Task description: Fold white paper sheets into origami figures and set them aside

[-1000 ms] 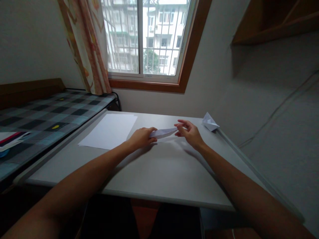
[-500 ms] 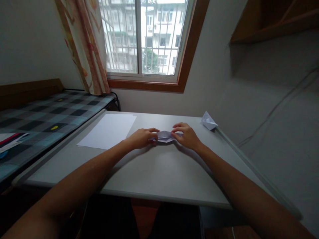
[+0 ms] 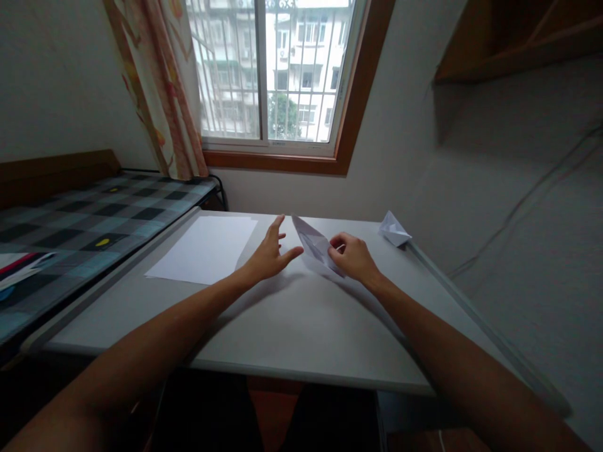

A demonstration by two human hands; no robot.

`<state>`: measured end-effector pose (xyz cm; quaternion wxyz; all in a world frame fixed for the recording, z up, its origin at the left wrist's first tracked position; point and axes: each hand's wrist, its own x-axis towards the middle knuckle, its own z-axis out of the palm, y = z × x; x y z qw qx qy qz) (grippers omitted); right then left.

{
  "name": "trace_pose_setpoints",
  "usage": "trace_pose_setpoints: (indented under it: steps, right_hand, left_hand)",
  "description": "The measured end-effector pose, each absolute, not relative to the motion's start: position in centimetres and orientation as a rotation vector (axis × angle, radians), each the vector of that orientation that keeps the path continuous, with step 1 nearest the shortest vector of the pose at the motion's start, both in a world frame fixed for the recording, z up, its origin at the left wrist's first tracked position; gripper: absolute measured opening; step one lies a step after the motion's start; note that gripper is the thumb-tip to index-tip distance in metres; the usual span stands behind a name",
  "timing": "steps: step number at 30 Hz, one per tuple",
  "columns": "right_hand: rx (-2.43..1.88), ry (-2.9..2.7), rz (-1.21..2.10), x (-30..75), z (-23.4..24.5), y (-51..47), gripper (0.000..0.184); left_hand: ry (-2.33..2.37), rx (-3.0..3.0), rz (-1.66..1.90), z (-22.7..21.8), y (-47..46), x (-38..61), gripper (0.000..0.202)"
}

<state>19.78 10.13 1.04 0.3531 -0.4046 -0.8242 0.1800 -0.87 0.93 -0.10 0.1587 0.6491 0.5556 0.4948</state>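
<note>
A piece of folded white paper (image 3: 315, 243), long and pointed, tilts up to the left above the table. My right hand (image 3: 352, 256) pinches it near its lower right part. To its left my left hand (image 3: 271, 254) is open, thumb and fingers spread, apart from the paper. At the far right of the table stands a folded paper boat (image 3: 394, 230). A few flat sheets of white paper (image 3: 202, 248) lie to the left, beyond my left forearm.
The white table (image 3: 301, 333) has a raised edge along its right side by the wall. A bed with a checked cover (image 3: 94, 213) adjoins on the left. Behind are a barred window (image 3: 301, 81) and a curtain (image 3: 160, 94); a wooden shelf (image 3: 518, 50) hangs upper right.
My left hand has let go of the folded paper and spread its fingers. The paper, level between both hands before, is now tilted up in my right hand alone.
</note>
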Motion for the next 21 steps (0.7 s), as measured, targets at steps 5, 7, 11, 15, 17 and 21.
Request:
trace_pose_setpoints:
  steps: [5,7,11,15,17,21]
  right_hand:
    - [-0.972,-2.040,0.626,18.6,0.5,8.8,0.003]
    - [-0.931,-2.026,0.811,18.2,0.1,8.4,0.007]
    - [-0.872,-1.955,1.246,17.7,-0.5,8.1,0.025]
    - [-0.836,-1.977,1.353,17.8,-0.5,8.0,0.021]
    - [-0.847,-1.975,1.341,17.9,-0.4,8.1,0.017]
    - [-0.852,-1.968,1.359,18.1,-0.4,8.5,0.014]
  left_hand:
    - [1.295,1.238,1.397,-0.5,1.4,1.3,0.071]
    - [1.206,1.177,1.384,-0.4,1.5,1.6,0.054]
    - [1.237,1.221,1.386,-0.5,1.8,1.6,0.025]
    - [1.275,1.310,1.291,-0.7,1.7,1.4,0.011]
    - [1.280,1.303,1.251,-0.5,1.5,1.5,0.012]
    - [1.240,1.240,1.204,-0.1,1.3,1.4,0.014]
